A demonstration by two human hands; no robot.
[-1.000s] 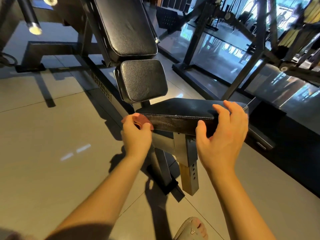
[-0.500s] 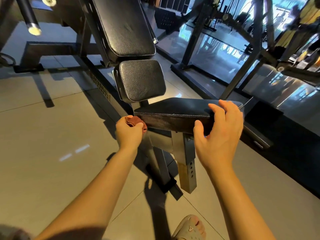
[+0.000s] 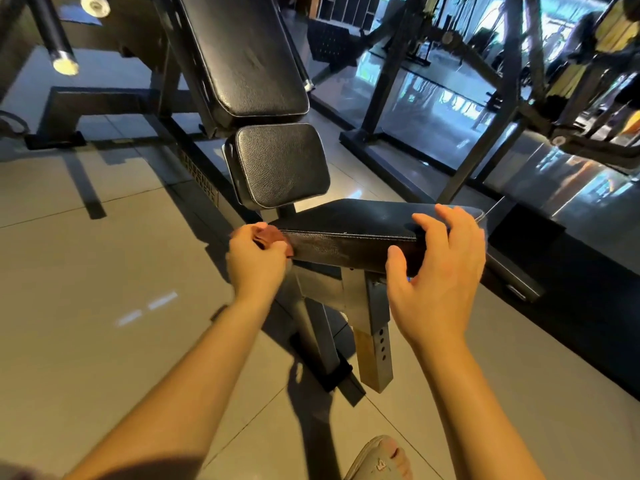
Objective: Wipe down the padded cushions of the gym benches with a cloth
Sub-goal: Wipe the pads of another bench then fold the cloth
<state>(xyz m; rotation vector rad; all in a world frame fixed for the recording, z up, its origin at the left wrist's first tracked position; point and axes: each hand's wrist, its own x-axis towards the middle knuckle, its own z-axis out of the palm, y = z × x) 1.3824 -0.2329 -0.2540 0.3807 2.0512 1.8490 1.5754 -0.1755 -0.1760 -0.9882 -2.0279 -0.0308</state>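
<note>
The left hand [image 3: 254, 261] grips the cloth [image 3: 272, 237] at the near-left edge of the seat cushion [image 3: 349, 245], the right hand [image 3: 440, 271] clasps its right end, and the next stroke likely runs rightward.

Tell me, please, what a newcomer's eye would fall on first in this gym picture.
Centre frame, the left hand grips a reddish cloth against the near left corner of the black seat, while the right hand curls over its right end. Above them rise a small pad and a long back pad, tilted away towards the top of the picture.
</note>
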